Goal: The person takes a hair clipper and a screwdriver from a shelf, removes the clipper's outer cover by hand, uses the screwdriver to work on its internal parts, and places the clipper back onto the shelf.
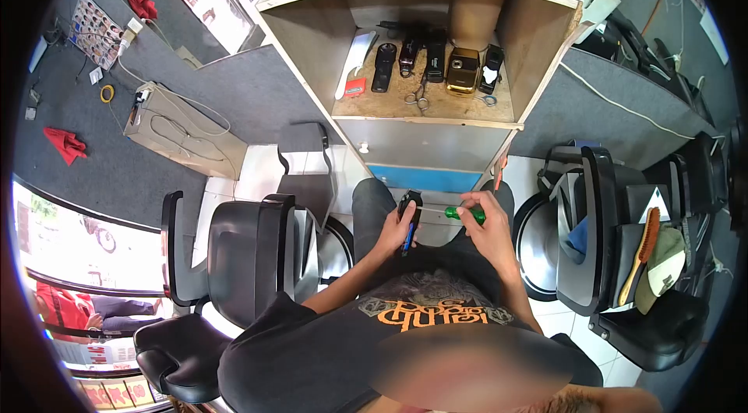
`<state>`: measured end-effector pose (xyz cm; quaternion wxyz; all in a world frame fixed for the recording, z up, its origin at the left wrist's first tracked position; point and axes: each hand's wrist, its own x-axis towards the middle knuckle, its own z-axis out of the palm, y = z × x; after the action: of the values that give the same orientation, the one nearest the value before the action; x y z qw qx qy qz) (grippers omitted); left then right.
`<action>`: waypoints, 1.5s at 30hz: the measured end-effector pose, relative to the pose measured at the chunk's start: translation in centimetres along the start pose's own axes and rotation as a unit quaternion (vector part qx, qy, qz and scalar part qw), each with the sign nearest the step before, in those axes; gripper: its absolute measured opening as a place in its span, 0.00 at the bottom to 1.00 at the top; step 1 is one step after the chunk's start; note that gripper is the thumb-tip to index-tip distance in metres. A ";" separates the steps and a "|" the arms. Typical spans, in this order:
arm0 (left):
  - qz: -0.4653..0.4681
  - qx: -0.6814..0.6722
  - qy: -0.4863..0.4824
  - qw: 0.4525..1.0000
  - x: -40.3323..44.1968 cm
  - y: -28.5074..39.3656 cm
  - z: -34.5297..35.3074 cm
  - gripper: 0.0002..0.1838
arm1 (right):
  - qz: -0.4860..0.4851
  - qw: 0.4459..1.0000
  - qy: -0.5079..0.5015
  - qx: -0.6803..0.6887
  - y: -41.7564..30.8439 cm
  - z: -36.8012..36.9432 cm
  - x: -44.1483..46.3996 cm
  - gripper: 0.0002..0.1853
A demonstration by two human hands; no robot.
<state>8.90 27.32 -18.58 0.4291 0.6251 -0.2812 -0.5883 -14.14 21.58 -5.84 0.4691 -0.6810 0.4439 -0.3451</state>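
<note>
My left hand (396,232) is wrapped round a black hair clipper (411,199) with a blue strip on its side, held upright over my lap. Opposite it, my right hand (489,227) grips a screwdriver by its green handle (466,214). The thin metal shaft points left, and its tip reaches the clipper's side. Whether the tip sits in a screw is too small to tell.
Ahead stands a wooden cabinet (427,111) with several clippers, scissors (421,93) and a red box (354,87) on its shelf. Black barber chairs (240,257) flank me; the right one (596,241) holds a brush (643,253). Mirrors reflect a person in red.
</note>
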 end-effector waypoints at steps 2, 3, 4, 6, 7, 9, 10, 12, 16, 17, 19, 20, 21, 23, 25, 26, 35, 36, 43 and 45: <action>-0.018 0.004 0.003 1.000 -0.4 -0.2 0.2 0.33 | -0.062 0.997 -0.025 -0.046 -0.5 -0.6 0.6 0.14; -0.022 0.004 0.008 1.000 -0.5 -0.1 0.3 0.33 | -0.092 0.993 -0.038 -0.068 -0.9 -0.9 1.0 0.14; -0.027 0.004 0.012 1.000 -0.3 0.2 0.4 0.33 | -0.090 0.991 -0.067 -0.068 -1.3 -1.3 1.3 0.14; -0.032 -0.003 0.016 0.999 0.3 0.1 0.5 0.34 | -0.079 0.987 -0.121 -0.067 -1.5 -2.2 2.2 0.14; -0.024 -0.001 0.016 1.000 0.3 0.3 0.5 0.34 | -0.144 0.978 -0.115 -0.097 -0.9 -2.3 2.7 0.13; -0.029 -0.015 0.026 0.999 0.9 0.0 0.5 0.34 | -0.148 0.976 -0.124 -0.098 -0.4 -2.6 3.5 0.12; -0.033 -0.007 0.028 0.999 0.9 0.4 0.5 0.34 | -0.121 0.984 -0.106 -0.079 -0.6 -2.5 3.5 0.11; -0.027 -0.001 0.029 0.999 0.6 1.0 0.6 0.35 | -0.074 0.993 -0.058 -0.076 -0.9 -2.3 3.9 0.11; -0.022 0.020 0.013 0.999 0.2 1.3 0.7 0.32 | -0.005 0.988 -0.052 -0.146 -1.8 -2.7 3.6 0.13; -0.024 0.019 0.013 0.999 0.0 1.5 0.8 0.32 | 0.019 0.983 -0.065 -0.172 -2.2 -2.8 3.4 0.13; -0.023 0.015 0.017 1.000 0.1 1.9 0.7 0.32 | 0.065 0.982 -0.104 -0.141 -3.0 -3.0 3.0 0.14; -0.023 0.010 0.020 0.999 0.2 1.9 0.6 0.32 | 0.058 0.985 -0.120 -0.113 -3.0 -3.3 2.5 0.14; -0.024 0.006 0.024 0.999 0.1 2.1 0.5 0.32 | 0.052 0.986 -0.136 -0.085 -2.9 -3.5 2.1 0.14; -0.009 -0.004 0.029 1.000 0.1 2.9 0.1 0.32 | -0.019 0.992 -0.104 -0.071 -1.5 -3.5 1.7 0.14; 0.011 -0.013 0.026 1.000 -0.2 4.4 0.0 0.32 | -0.042 0.994 -0.085 -0.062 -1.9 -3.6 1.7 0.15; 0.023 -0.019 0.021 0.999 -0.3 5.3 0.0 0.32 | -0.028 0.994 -0.083 -0.059 -3.2 -4.2 1.8 0.15; 0.088 -0.104 -0.083 0.987 -0.4 12.3 2.4 0.36 | -0.040 0.987 0.087 0.130 -7.6 -4.0 3.3 0.14; 0.082 -0.106 -0.081 0.988 -0.2 12.4 2.7 0.39 | -0.042 0.982 0.099 0.157 -8.0 -3.8 3.5 0.14; 0.074 -0.106 -0.085 0.988 0.3 11.5 2.9 0.38 | -0.090 0.988 0.122 -0.026 -7.1 -4.5 3.5 0.17; 0.081 -0.107 -0.074 0.988 0.3 11.0 2.8 0.35 | -0.072 0.986 0.126 -0.078 -6.3 -4.6 3.3 0.18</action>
<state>7.91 21.24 -9.05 0.5176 0.5055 -0.2971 -0.6231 -15.25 18.00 1.83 0.3290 -0.6964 0.4750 -0.4255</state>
